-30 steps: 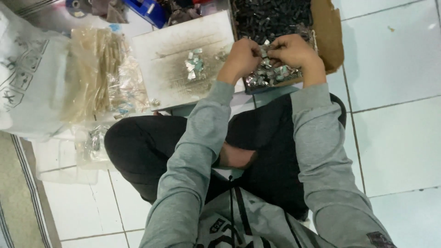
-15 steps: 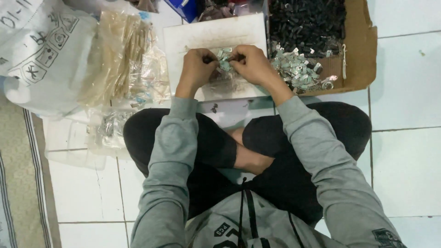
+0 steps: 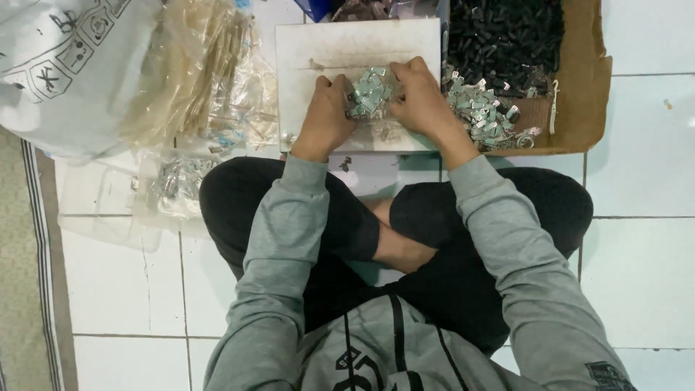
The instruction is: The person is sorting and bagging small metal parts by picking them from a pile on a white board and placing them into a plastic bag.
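Note:
I sit cross-legged on a tiled floor in front of a white board (image 3: 347, 43). A small heap of shiny metal clips (image 3: 369, 90) lies on the board between my hands. My left hand (image 3: 326, 116) cups the heap from the left, and my right hand (image 3: 420, 98) presses against it from the right. Whether any clips are pinched in the fingers is not visible. To the right, an open cardboard box (image 3: 579, 80) holds small black parts (image 3: 507, 36) at the far side and more metal clips (image 3: 481, 112) at the near side.
Clear plastic bags (image 3: 210, 80) of pale parts lie left of the board, beside a large white printed sack (image 3: 65, 65). A smaller clear bag (image 3: 174, 181) rests by my left knee. A striped mat (image 3: 25, 275) edges the floor at far left.
Both hands moved from the cardboard box leftward onto the white board, bringing a heap of metal clips that now sits between them. The camera view shifted slightly.

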